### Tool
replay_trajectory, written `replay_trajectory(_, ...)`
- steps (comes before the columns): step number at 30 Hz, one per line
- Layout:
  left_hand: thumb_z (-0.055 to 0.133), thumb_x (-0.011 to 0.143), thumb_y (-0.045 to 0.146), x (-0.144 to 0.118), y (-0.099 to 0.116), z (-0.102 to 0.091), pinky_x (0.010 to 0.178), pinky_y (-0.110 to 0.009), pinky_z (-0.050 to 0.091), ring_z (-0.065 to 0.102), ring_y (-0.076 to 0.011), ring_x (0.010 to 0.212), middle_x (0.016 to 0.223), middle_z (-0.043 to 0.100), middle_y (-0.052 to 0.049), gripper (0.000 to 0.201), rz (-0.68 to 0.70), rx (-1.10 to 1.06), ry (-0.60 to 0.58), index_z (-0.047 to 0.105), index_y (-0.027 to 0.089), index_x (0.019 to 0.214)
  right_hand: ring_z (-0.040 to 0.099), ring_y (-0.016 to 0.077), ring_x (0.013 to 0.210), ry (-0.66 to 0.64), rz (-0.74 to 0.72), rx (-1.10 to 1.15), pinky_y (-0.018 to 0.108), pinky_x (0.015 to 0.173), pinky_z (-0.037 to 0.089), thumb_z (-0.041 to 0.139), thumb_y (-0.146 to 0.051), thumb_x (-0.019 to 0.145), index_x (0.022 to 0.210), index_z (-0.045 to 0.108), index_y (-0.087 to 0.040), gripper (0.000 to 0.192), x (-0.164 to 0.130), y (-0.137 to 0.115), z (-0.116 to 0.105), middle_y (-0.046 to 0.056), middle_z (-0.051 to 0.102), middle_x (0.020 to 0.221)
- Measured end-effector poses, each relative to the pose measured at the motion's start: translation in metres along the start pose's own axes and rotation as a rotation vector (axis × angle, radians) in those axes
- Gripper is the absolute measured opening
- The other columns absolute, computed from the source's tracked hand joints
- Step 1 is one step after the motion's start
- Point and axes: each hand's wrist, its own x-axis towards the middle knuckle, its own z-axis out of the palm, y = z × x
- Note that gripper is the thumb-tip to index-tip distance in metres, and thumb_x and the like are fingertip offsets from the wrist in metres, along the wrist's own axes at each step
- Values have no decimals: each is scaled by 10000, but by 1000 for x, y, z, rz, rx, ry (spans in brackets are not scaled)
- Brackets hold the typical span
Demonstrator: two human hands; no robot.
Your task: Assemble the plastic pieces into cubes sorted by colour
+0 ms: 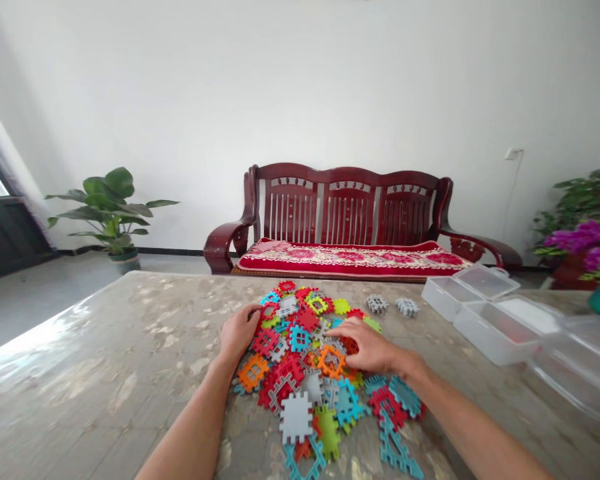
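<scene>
Pile of flat, notched plastic puzzle tiles in red, orange, blue, lime and gray sits at lower centre of the frame, on a gray-brown patterned tabletop. Left hand is at the pile's left edge, fingers close together, tips against the tiles; can't tell if it has hold of one. Right hand is over the pile's right side, thumb and index spread with a gap, other fingers partly hidden; can't tell if it grips anything. Orange square frame tile is just beside the thumb. Two gray notched-tile stacks stand apart, right of centre. Translucent plastic boxes at right of frame, lids open. Dark-red wooden bench behind, upper centre.
</scene>
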Motion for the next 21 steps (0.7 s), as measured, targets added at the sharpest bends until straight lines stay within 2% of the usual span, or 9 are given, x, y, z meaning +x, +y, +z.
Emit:
replay_trajectory(4, 420, 924, 374, 2, -2, 1, 818, -281, 471, 657, -225, 1053, 1153, 732, -8, 360, 9, 18, 2, 691, 286, 1144, 574, 269, 1138, 116, 99, 42, 439, 1039, 418, 639, -182, 635, 1243, 658, -248, 612, -4, 7, 1, 79, 673, 1217)
replay_trajectory(7, 415, 922, 372, 2, -2, 0, 820, -289, 473, 660, -231, 1048, 1145, 733, -14, 362, 19, 19, 1, 693, 284, 1135, 582, 273, 1166, 235, 186, 112, 433, 1035, 429, 645, -253, 690, 1246, 654, -226, 556, -13, 16, -8, 88, 658, 1271)
replay_trajectory(12, 405, 921, 382, 2, -1, 0, 833, -300, 474, 656, -242, 1066, 1156, 728, -20, 375, 11, 36, -10, 690, 284, 1144, 664, 245, 900, 380, 416, 218, 384, 812, 530, 627, -370, 714, 1168, 688, -187, 492, -39, 46, -32, 94, 728, 1102)
replay_trajectory(15, 409, 915, 382, 4, -2, 1, 824, -296, 478, 660, -238, 1053, 1162, 726, -20, 373, 6, 35, -11, 689, 282, 1141, 655, 233, 841, 454, 462, 202, 369, 789, 521, 624, -413, 719, 1104, 706, -184, 456, -55, 60, -41, 83, 737, 1054)
replay_trajectory(17, 410, 913, 388, 4, -3, 1, 810, -295, 480, 664, -237, 1040, 1159, 727, -19, 375, -5, 37, -16, 688, 284, 1142, 651, 225, 817, 445, 468, 215, 348, 768, 509, 586, -457, 770, 1027, 720, -189, 395, -63, 64, -43, 65, 744, 976)
replay_trajectory(21, 398, 914, 396, 5, -5, 2, 823, -296, 480, 660, -236, 1047, 1156, 726, -18, 384, 12, 31, -18, 685, 281, 1140, 609, 181, 658, 378, 540, 291, 283, 606, 459, 473, -517, 852, 814, 688, -192, 391, -69, 67, -43, 21, 703, 738)
